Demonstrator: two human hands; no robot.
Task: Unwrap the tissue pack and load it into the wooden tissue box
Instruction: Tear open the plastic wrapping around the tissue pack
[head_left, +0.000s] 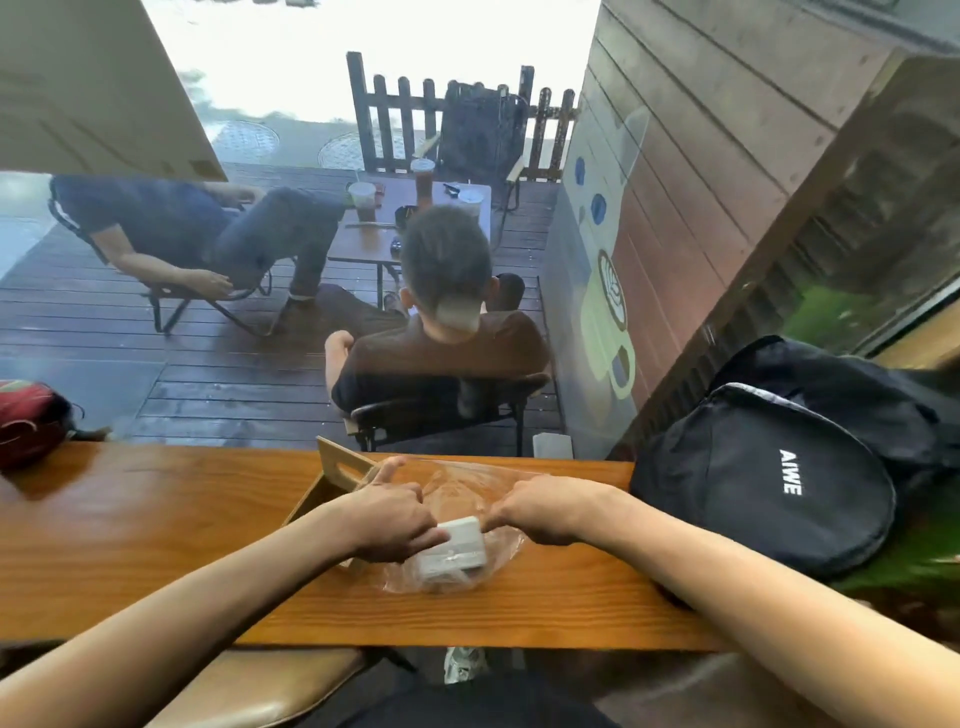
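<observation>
1. The wooden counter (156, 525) is narrow, and its near edge lies just beside the work. A hard tug could send everything over that edge to the floor.
2. The black backpack (769, 478) sits near the right elbow. A wide pull of that arm may knock into it.
3. The wooden tissue box (337, 478) stands partly behind the left hand (389, 522), with its slotted lid tilted up. A jolt from that wrist might tip the lid or push the box away.
4. The clear plastic wrap (457, 488) spreads loosely under and behind both hands. It looks thin and could tear unevenly or cling to the tissues.
5. The tissue pack (452, 548) rests on the counter between the hands, still inside the wrap. The left hand is closed on its left end and the right hand (540, 512) pinches at its right corner, so opposing pulls risk crumpling sheets.
</observation>
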